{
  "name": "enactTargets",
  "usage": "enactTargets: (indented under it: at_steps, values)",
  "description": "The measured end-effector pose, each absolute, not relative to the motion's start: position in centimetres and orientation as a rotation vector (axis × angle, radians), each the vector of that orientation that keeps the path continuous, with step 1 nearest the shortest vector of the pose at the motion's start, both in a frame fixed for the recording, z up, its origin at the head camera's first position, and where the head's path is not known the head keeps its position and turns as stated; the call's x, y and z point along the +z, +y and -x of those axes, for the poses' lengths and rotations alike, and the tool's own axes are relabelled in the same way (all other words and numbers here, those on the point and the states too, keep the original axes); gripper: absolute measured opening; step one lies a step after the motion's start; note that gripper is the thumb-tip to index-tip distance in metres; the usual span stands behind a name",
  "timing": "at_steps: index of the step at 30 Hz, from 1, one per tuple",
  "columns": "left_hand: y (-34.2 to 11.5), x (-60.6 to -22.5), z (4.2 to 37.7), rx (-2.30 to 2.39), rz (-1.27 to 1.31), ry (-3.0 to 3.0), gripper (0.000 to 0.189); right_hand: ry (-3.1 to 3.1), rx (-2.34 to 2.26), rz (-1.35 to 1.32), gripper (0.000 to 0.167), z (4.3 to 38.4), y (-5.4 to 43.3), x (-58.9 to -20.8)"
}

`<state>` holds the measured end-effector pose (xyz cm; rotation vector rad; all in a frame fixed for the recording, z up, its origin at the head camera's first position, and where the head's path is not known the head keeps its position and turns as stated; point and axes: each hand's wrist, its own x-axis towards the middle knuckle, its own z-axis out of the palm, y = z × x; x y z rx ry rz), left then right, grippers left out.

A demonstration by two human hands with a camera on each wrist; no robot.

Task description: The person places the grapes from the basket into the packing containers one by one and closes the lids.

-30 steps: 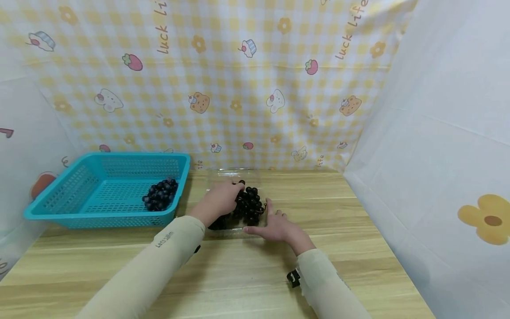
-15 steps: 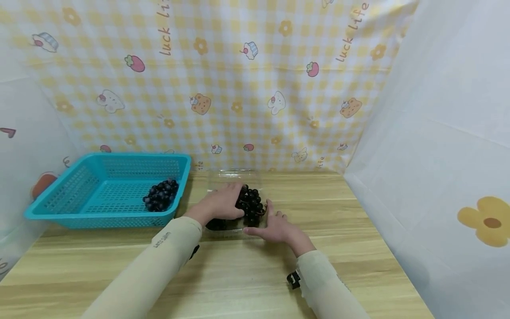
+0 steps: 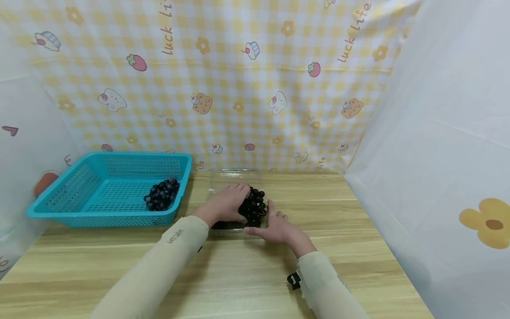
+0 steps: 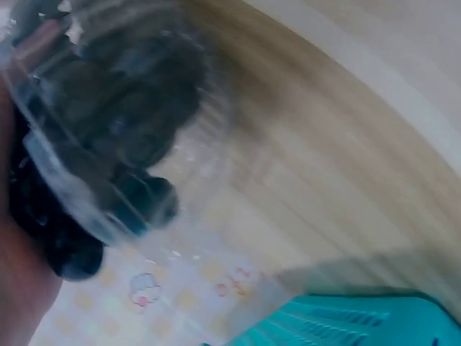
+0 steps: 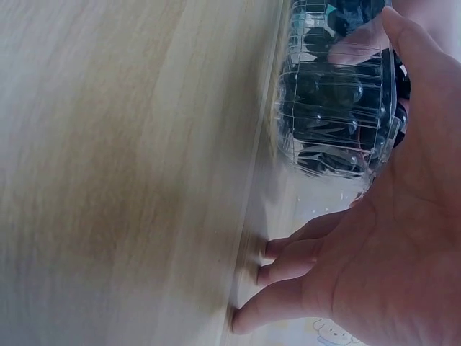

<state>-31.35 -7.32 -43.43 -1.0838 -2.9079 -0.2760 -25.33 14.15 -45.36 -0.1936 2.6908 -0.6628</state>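
A clear plastic box (image 5: 331, 94) of dark grapes (image 3: 254, 208) stands at mid-table. My left hand (image 3: 228, 204) lies over the left part of the grapes, touching them, with the thumb spread from the fingers; its fingertips are hidden. In the left wrist view, grapes (image 4: 72, 252) bulge above the rim beside this hand's palm. My right hand (image 3: 276, 227) is spread at the box's front right corner. Its thumb touches the rim, and its other fingers (image 5: 281, 303) reach down to the tabletop.
A blue perforated basket (image 3: 107, 220) holds another bunch of grapes (image 3: 162, 195) left of the box. The box's clear lid (image 3: 237, 175) stands raised behind it. A checked cloth (image 3: 239, 124) hangs at the table's back edge.
My left hand has gone from reaching among the grapes with bent fingers to lying flatter over them, then moved slightly right. The right hand has stayed at the corner.
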Motion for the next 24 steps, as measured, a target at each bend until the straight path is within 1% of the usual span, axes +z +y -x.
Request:
enactTargets:
  at_steps: [3,6,11,14,21,24]
  values:
    - [-7.9,-43.8,31.8,-0.519,1.102,-2.887,0.064,2.689,-0.664,0.183,0.141,25.3,14.2,-45.4]
    - [-8.5,-44.0,32.2,-0.668,1.083,-2.889,0.062,2.687,-0.663,0.187,0.140,25.3,14.2,-45.5]
    - [-8.6,-44.4,32.5,-0.648,1.066,-2.921,0.069,2.687,-0.675,0.184,0.140,25.2,14.2,-45.5]
    - [-8.5,-44.6,32.4,-0.612,1.109,-2.892,0.073,2.687,-0.682,0.183,0.140,25.2,14.3,-45.5]
    - [-8.3,-44.8,32.2,-0.554,1.116,-2.887,0.073,2.677,-0.686,0.185,0.141,25.2,14.4,-45.4]
    - [-8.2,-44.6,32.2,-0.465,1.093,-2.922,0.078,2.672,-0.692,0.193,0.140,25.2,14.4,-45.3]
